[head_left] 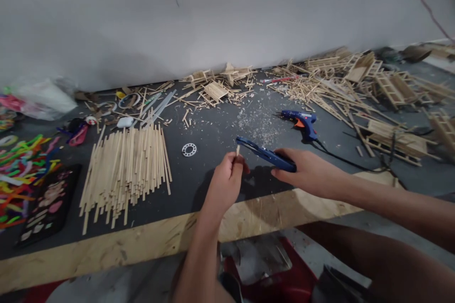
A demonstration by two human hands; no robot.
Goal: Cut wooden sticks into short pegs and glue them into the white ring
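The left hand point(227, 177) pinches a short wooden stick point(238, 150) upright, its tip offered to the open blades of the blue cutter point(265, 154), which the right hand point(305, 170) grips by its handles, above the worktop point(209, 137) near the stick pile point(126, 170).

Craft workshop, bench point(106, 246) strewn with wooden sticks point(126, 170), glue gun point(300, 122), stick models point(387, 85), sawdust
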